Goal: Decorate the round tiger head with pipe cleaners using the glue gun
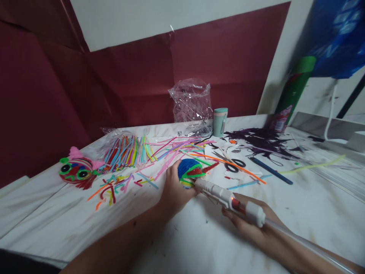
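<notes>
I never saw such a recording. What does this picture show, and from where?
There is no machine here: a person works with two bare hands, seen from one camera worn on the head. The left hand has a blue-and-green fuzzy piece in its grip; the right hand holds a white glue gun, its tip by that piece. On the marbled table lie colourful fuzzy sticks, scissors and purple strands. A face-like figure sits at left, a green cup at the back.
</notes>
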Tool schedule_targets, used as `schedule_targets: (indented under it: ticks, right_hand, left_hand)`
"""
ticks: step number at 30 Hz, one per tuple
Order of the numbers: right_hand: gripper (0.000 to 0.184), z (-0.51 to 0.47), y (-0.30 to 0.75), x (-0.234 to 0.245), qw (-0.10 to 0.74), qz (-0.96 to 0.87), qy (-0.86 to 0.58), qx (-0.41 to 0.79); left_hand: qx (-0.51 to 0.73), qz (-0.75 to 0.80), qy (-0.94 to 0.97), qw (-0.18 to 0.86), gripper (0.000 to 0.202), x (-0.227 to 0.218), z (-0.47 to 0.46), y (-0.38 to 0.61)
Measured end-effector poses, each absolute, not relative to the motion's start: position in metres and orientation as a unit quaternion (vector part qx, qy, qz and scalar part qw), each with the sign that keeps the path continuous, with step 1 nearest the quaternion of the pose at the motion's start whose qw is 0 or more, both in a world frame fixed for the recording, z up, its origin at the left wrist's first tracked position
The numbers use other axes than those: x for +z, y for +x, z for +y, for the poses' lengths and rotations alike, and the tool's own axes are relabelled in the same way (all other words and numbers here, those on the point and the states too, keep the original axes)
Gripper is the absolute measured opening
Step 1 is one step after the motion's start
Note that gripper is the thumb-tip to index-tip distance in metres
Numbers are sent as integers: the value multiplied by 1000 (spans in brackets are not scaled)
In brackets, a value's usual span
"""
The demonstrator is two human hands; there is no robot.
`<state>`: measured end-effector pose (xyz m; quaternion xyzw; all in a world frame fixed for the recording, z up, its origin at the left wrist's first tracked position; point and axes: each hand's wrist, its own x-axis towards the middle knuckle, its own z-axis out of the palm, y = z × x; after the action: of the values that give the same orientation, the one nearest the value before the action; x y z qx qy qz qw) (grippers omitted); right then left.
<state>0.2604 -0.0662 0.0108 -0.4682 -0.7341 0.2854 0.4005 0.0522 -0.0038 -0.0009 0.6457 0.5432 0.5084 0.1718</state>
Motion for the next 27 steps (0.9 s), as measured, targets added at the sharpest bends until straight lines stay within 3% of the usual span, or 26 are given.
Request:
schedule_targets:
  ticks: [27]
  right_hand:
    - [25, -66, 259, 9, 391, -754, -451, 275]
  left_hand:
    - [496, 561, 640, 175, 90, 1, -6, 54]
